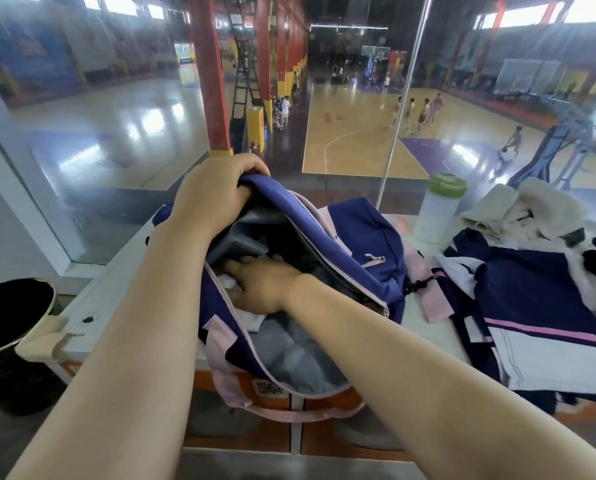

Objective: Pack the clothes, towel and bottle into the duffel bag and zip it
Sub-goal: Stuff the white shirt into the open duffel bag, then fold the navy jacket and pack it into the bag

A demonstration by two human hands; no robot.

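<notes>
The navy and pink duffel bag [345, 237] lies unzipped on the white counter [95, 306], its near end hanging over the edge. The left hand [213, 195] grips the far flap of the opening, fingers curled around the fabric, and holds it up. The right hand [265, 285] is inside the bag, fingers spread flat and pressing on a white garment [251, 320] against the grey lining; it clasps nothing. So packing looks barely begun: 1 pale item seems to be in. To the right, well apart from the bag, wait the navy, white and pink clothes [532, 306], the cream towel [518, 209] at the far right, and the green-capped bottle [438, 209] standing upright beside the bag. Those 3, then the zip, are left
</notes>
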